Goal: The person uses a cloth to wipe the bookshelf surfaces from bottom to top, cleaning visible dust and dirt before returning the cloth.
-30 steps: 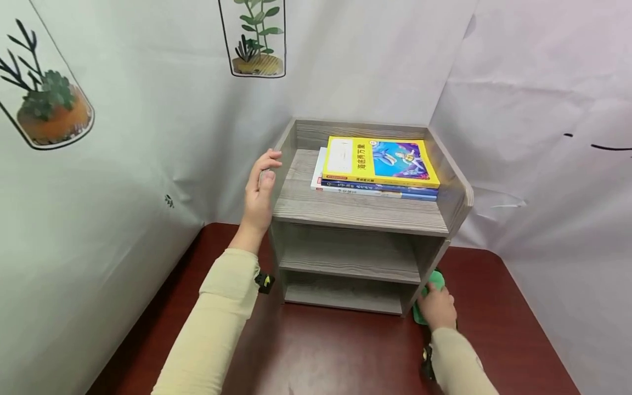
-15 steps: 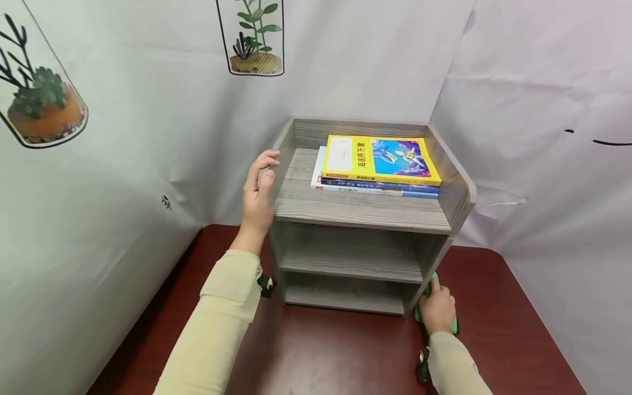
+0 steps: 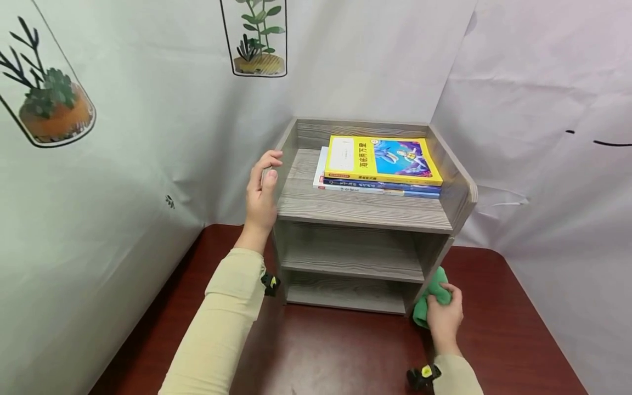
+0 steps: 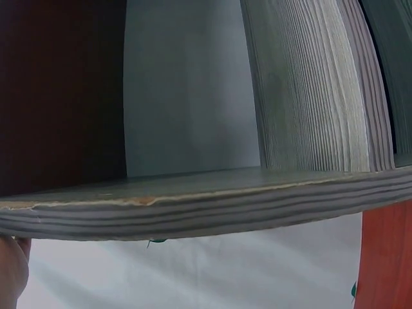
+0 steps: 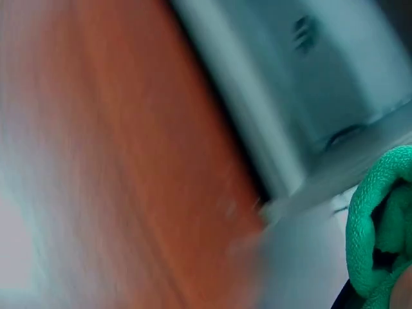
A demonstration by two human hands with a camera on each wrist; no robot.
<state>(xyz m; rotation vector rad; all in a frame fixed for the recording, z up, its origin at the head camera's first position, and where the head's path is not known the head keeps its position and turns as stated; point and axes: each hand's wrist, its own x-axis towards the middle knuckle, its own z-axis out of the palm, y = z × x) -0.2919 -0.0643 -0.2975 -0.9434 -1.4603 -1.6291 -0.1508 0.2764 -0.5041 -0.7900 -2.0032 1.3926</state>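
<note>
A grey wood-grain shelf unit point(image 3: 362, 218) stands upright on the dark red table. At the upper front corner of its left side panel, my left hand point(image 3: 261, 195) grips the edge with bent fingers. The left wrist view shows that panel's edge point(image 4: 212, 206) close up, with only a bit of the hand point(image 4: 11, 270) at lower left. My right hand point(image 3: 446, 315) holds a folded green cloth point(image 3: 438, 291) against the outside of the right side panel, low near the table. In the right wrist view the cloth point(image 5: 364, 225) is at the right edge; most fingers are out of sight.
Several books, a yellow one point(image 3: 382, 159) uppermost, lie stacked on the unit's top shelf. Two lower compartments face me. White fabric walls point(image 3: 365, 60) with printed plants rise behind and at both sides. The red table point(image 3: 326, 351) extends in front and to the right.
My right hand has turned and shifted slightly right, so more of the green cloth shows, bunched under the fingers. The left hand stays on the side panel. Books and shelf unit stay put.
</note>
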